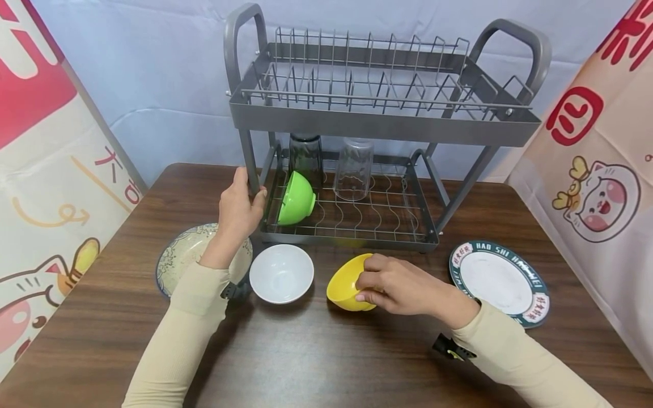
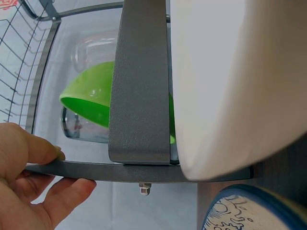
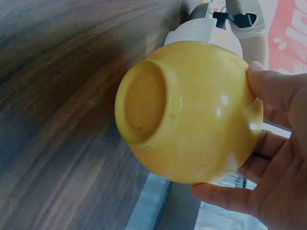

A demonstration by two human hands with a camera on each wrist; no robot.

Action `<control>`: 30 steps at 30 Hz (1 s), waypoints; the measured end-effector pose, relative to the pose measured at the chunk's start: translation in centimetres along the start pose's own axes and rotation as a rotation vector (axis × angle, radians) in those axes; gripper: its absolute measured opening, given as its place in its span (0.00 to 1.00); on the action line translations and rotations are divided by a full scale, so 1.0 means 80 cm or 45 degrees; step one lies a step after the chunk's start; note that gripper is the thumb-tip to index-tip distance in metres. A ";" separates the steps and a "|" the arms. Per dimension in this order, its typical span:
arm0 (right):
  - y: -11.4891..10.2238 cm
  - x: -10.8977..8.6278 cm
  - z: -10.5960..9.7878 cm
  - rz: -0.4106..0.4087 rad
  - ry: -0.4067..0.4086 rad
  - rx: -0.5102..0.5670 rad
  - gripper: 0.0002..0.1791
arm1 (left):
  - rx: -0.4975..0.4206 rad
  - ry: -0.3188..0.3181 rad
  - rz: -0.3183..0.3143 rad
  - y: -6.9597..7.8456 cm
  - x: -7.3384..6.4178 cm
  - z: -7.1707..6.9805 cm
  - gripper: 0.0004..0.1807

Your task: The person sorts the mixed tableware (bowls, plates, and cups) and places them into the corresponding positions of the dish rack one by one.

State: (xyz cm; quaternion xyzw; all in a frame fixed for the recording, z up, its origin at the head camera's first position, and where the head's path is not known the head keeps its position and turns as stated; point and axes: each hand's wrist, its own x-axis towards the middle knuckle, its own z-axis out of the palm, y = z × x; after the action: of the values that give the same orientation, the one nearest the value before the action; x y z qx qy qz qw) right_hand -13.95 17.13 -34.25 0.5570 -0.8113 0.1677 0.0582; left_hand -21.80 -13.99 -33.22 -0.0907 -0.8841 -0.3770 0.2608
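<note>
My right hand point(image 1: 395, 285) grips the rim of a yellow bowl point(image 1: 343, 283), which is tilted above the wooden table; its round foot shows in the right wrist view. My left hand point(image 1: 237, 207) holds the left front post of a grey two-tier dish rack point(image 1: 382, 122), thumb and fingers around the metal. On the rack's lower tier a green bowl point(image 1: 297, 199) stands on its side, near a dark glass point(image 1: 306, 158) and a clear glass point(image 1: 354, 170). A white bowl point(image 1: 282, 274) sits upright between my hands.
A patterned plate point(image 1: 178, 260) lies partly under my left forearm. At the right lies a plate with a green lettered rim point(image 1: 461, 272). The rack's upper tier has wire dividers point(image 1: 352, 85). Printed cloths point(image 1: 602, 130) hang at both sides of the table.
</note>
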 end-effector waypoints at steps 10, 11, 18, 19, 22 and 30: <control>-0.006 -0.001 -0.018 0.037 0.075 0.045 0.05 | -0.007 0.002 0.003 0.001 -0.001 0.000 0.11; -0.007 -0.001 -0.020 0.044 0.081 0.060 0.05 | -0.006 0.002 0.004 0.001 -0.001 0.000 0.11; -0.012 0.008 -0.038 0.087 0.093 0.079 0.06 | -0.007 0.006 0.012 0.001 0.000 -0.001 0.11; -0.012 0.010 -0.041 0.079 0.106 0.074 0.06 | -0.007 0.004 0.011 0.001 0.000 -0.001 0.11; -0.012 0.019 -0.048 0.032 0.164 0.057 0.05 | -0.004 0.000 -0.001 0.002 0.000 -0.001 0.11; -0.006 0.044 -0.062 -0.027 0.257 0.053 0.05 | -0.011 -0.009 -0.015 0.002 0.000 -0.001 0.11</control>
State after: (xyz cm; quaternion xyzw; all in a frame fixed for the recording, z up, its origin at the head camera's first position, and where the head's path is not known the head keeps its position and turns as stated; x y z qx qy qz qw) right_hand -15.29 15.51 -28.47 0.5468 -0.7918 0.2393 0.1297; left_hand -21.71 -13.94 -33.08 -0.0878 -0.8838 -0.3822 0.2551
